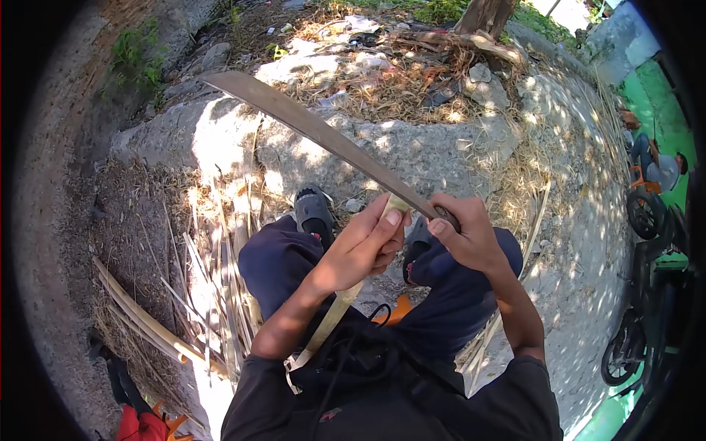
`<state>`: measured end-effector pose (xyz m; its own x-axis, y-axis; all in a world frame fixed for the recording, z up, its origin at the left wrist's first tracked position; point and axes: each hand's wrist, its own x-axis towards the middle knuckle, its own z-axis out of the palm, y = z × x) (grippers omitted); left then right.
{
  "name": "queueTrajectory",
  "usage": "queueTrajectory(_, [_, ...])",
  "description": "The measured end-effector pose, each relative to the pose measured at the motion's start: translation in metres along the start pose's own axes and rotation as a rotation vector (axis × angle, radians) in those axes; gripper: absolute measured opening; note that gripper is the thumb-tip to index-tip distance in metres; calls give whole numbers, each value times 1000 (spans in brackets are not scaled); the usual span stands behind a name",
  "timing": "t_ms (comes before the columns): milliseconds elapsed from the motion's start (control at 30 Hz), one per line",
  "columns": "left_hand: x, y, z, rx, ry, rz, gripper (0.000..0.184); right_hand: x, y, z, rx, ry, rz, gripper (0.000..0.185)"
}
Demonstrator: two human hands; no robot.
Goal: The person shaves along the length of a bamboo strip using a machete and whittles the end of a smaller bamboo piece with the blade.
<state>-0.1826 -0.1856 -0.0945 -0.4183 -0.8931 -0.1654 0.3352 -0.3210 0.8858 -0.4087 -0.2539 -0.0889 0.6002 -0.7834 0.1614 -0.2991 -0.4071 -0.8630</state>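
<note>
My right hand (471, 231) is closed round the handle of a machete (312, 132). Its long, brownish blade slants up and to the left, past my left hand. My left hand (364, 242) grips a flat, pale yellow-green bamboo strip (334, 316), thumb on top. The strip's upper end lies against the blade near the handle, and its lower part runs down between my legs towards my left forearm. The fingers of my left hand curl under the strip and are partly hidden.
Split bamboo strips (220, 287) and thicker bamboo poles (147, 316) lie on the left. Ahead is a concrete ledge (412, 154) with dry litter and a tree trunk (485, 15). A motorcycle (647, 272) and a seated person (665, 173) are at right; a person in red (140, 425) is lower left.
</note>
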Motion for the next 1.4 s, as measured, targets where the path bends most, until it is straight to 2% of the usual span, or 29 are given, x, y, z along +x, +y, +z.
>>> queueTrajectory(67, [-1,3,0,-219,-15,-57,46,1,-2,1,-3,-13,0,61])
queueTrajectory(100, [-2,2,-3,-219,-14,-56,46,0,-4,0,-2,-14,-1,61])
queueTrajectory(167, [-2,0,-11,-336,-92,-124,53,-1,-7,-2,190,-81,138,57])
queueTrajectory(300, [-4,1,-13,-293,-95,-156,57,-5,-5,-7,401,-169,176,57])
queueTrajectory(400, [-4,-2,-11,-277,-77,-131,50,-8,-3,-7,458,-156,110,58])
queueTrajectory(467, [-6,-3,-8,-353,-111,-56,39,-8,-5,-9,414,-153,71,59])
queueTrajectory(600, [-10,2,-9,-356,-220,-8,28,-13,0,-11,373,-141,31,60])
queueTrajectory(667, [-13,7,-5,-179,-171,52,25,-15,1,-12,359,-119,46,59])
queueTrajectory(800, [-18,13,11,33,-9,68,24,-18,-5,-15,280,-97,28,73])
queueTrajectory(867, [-16,8,13,138,60,92,24,-20,-5,-18,269,-124,17,54])
queueTrajectory(900, [-14,6,13,139,59,89,24,-20,-6,-18,271,-122,19,54])
queueTrajectory(967, [-9,1,10,138,-30,114,22,-18,-10,-18,81,-87,-8,50])
queueTrajectory(1100, [-5,-4,5,68,-38,87,24,-16,-4,-12,3,-25,4,50])
queueTrajectory(1167, [-6,-2,1,99,-11,64,22,-15,2,-10,-171,51,-108,53])
queueTrajectory(1300, [-10,-5,3,179,44,37,22,-14,3,-2,-244,38,-117,55])
queueTrajectory(1367, [-12,-7,7,384,110,272,22,-12,4,4,-369,104,-217,54])
queueTrajectory(1400, [-11,-9,4,383,110,270,22,-12,3,5,-369,103,-215,54])
